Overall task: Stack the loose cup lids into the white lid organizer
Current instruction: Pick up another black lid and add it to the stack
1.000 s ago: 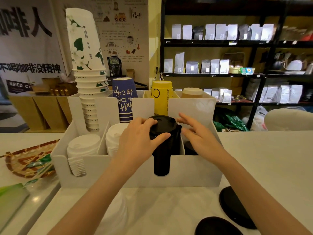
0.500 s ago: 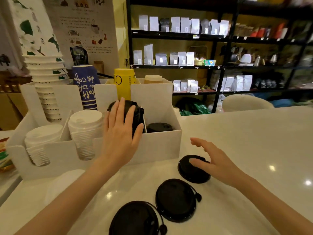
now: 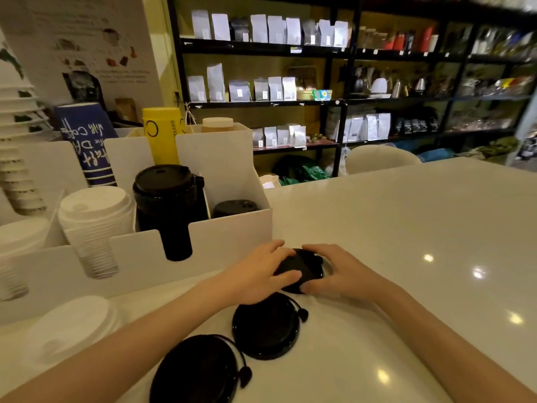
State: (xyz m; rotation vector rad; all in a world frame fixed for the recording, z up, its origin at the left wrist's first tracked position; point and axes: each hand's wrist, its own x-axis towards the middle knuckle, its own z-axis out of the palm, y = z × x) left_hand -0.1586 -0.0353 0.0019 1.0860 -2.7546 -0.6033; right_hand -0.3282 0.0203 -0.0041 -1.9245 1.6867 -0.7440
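Observation:
A small black lid (image 3: pixel 300 267) lies on the white counter just in front of the white lid organizer (image 3: pixel 229 234). My left hand (image 3: pixel 258 274) and my right hand (image 3: pixel 340 274) both close around this lid from either side. Two bigger black lids lie nearer to me, one in the middle (image 3: pixel 266 327) and one at the bottom edge (image 3: pixel 194 370). Inside the organizer stand a tall black lid stack (image 3: pixel 167 205), a low black lid stack (image 3: pixel 234 207) and white lid stacks (image 3: pixel 94 225).
A loose white lid (image 3: pixel 69 324) lies on the counter at the left, beside my left forearm. Paper cup stacks, a blue one (image 3: pixel 87 144) and a yellow one (image 3: pixel 162 135), stand behind the organizer. Black shelves with bags fill the background. The counter stretches to the right.
My left hand has left the tall black stack in the organizer and come down to the small black lid. My right hand has closed onto that lid. The view has swung right.

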